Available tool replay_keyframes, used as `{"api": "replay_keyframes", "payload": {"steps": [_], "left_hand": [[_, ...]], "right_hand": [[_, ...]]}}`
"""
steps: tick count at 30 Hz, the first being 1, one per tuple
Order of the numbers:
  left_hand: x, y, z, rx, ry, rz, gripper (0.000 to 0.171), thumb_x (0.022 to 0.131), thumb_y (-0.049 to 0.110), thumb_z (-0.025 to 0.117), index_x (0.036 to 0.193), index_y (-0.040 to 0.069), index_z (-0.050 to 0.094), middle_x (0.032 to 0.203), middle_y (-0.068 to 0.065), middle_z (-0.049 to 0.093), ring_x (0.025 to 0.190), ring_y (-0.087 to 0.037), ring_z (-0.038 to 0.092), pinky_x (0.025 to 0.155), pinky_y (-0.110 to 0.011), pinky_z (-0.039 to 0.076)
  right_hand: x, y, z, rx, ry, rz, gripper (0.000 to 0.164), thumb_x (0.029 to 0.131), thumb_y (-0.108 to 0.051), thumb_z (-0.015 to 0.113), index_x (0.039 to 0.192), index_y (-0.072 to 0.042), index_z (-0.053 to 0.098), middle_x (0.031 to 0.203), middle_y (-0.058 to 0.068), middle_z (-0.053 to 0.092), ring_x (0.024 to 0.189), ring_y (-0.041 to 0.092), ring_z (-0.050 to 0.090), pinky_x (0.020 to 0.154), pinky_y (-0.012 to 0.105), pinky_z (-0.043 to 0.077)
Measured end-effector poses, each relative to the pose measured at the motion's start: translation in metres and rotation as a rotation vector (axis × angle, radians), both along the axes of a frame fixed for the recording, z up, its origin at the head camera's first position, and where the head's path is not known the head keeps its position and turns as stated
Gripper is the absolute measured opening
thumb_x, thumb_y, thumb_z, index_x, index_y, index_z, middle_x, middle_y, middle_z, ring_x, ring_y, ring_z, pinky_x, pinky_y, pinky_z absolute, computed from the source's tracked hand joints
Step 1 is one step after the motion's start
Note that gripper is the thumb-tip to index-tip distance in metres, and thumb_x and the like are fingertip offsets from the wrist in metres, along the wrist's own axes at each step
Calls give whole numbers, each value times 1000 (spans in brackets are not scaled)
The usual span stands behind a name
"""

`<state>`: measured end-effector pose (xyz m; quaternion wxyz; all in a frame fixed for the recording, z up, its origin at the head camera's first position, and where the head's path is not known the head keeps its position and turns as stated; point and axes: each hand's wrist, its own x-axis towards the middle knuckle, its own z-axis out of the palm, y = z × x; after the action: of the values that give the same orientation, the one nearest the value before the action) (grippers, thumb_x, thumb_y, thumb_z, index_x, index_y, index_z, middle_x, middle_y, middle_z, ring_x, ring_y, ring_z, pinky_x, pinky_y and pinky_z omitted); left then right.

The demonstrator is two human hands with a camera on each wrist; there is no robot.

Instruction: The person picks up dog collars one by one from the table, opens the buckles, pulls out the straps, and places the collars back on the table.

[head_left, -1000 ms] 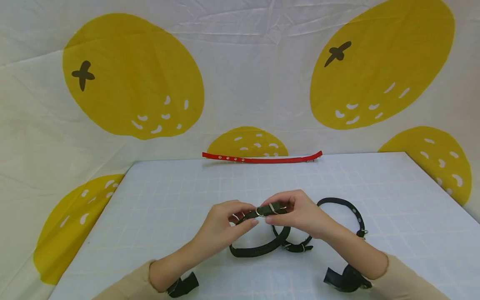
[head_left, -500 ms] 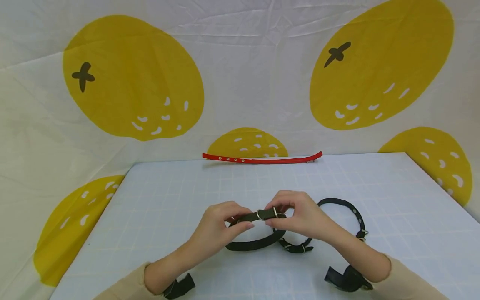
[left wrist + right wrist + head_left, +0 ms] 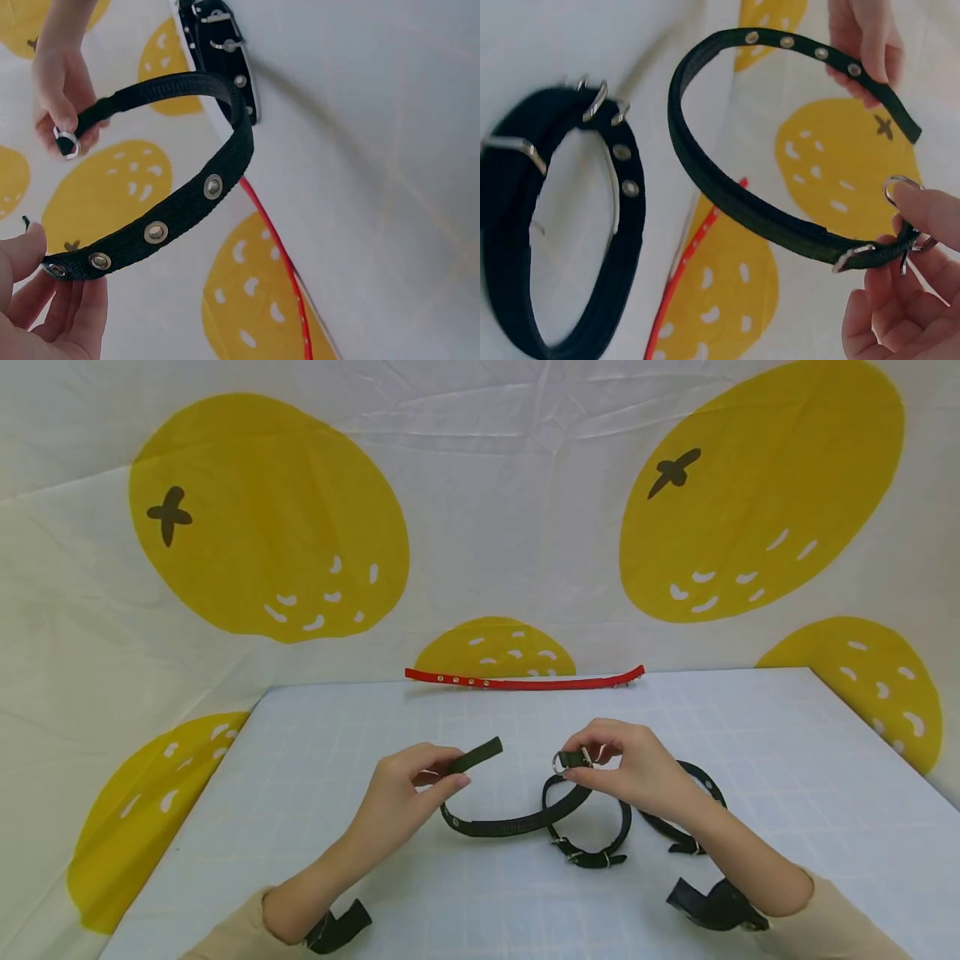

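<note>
1. Both hands have spread since half a second ago: the left hand (image 3: 397, 783) is sitting farther toward nine o'clock, the right hand (image 3: 645, 768) farther toward three.
2. Between them the dark green strap (image 3: 510, 828) is hanging in an open curve above the table (image 3: 337, 718). Its free end (image 3: 477, 755) is now standing clear of the buckle end (image 3: 576, 760), where the two were overlapping; the strap is apparently lying unfastened.
3. The left grip is clamping the strap near its free end, beside the metal eyelets (image 3: 156, 232); the right grip is pinching the buckle end, by the metal ring (image 3: 557, 763).
4. At four o'clock from the strap, a closed black loop (image 3: 596, 860) is showing more fully; at three, a second black loop (image 3: 707, 777) is partly hiding behind the right arm.
5. At twelve o'clock, the red strap (image 3: 525, 684) is lying unmoved along the far edge.
</note>
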<state>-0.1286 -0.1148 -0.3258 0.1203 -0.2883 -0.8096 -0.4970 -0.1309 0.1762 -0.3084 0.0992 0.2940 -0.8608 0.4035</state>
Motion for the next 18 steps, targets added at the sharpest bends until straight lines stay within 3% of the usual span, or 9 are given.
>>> {"api": "replay_keyframes", "payload": {"steps": [5, 8, 10, 13, 18], "left_hand": [[-14, -10, -2, 89, 148, 98, 25, 81, 1, 70, 105, 4, 66, 94, -2, 67, 82, -13, 62, 72, -24, 54], [-25, -17, -2, 160, 210, 177, 26, 83, -1, 66, 109, 1, 63, 97, -7, 67, 85, -15, 63, 74, -21, 53], [-31, -22, -2, 219, 171, 218, 26, 87, 1, 63, 113, 1, 62, 99, -9, 67, 89, -18, 64, 77, -20, 52], [-37, -27, 0, 306, 45, 266, 25, 92, 8, 57, 116, 2, 61, 102, -13, 67, 93, -20, 64, 79, -20, 51], [-47, -29, -1, 440, -147, 340, 26, 94, 12, 56, 116, 0, 61, 107, -19, 65, 91, -11, 64, 77, -21, 52]], "right_hand": [[-7, 13, 3, 23, -11, -100, 21, 76, -5, 76, 94, -12, 68, 83, -9, 64, 73, 10, 55, 66, 26, 51], [-14, 23, 3, -15, -90, -171, 17, 81, -7, 72, 97, -8, 67, 87, -2, 65, 78, 15, 57, 70, 25, 53], [-19, 29, 4, -67, -166, -222, 18, 84, -10, 69, 101, -6, 65, 93, 4, 66, 84, 14, 59, 74, 24, 52], [-26, 40, 5, -204, -278, -262, 25, 88, -14, 65, 109, -1, 60, 100, 5, 66, 91, 11, 61, 79, 20, 50], [-41, 58, 1, -561, -425, -250, 23, 90, -7, 61, 111, -3, 53, 96, -6, 67, 87, 5, 63, 77, 19, 51]]}}
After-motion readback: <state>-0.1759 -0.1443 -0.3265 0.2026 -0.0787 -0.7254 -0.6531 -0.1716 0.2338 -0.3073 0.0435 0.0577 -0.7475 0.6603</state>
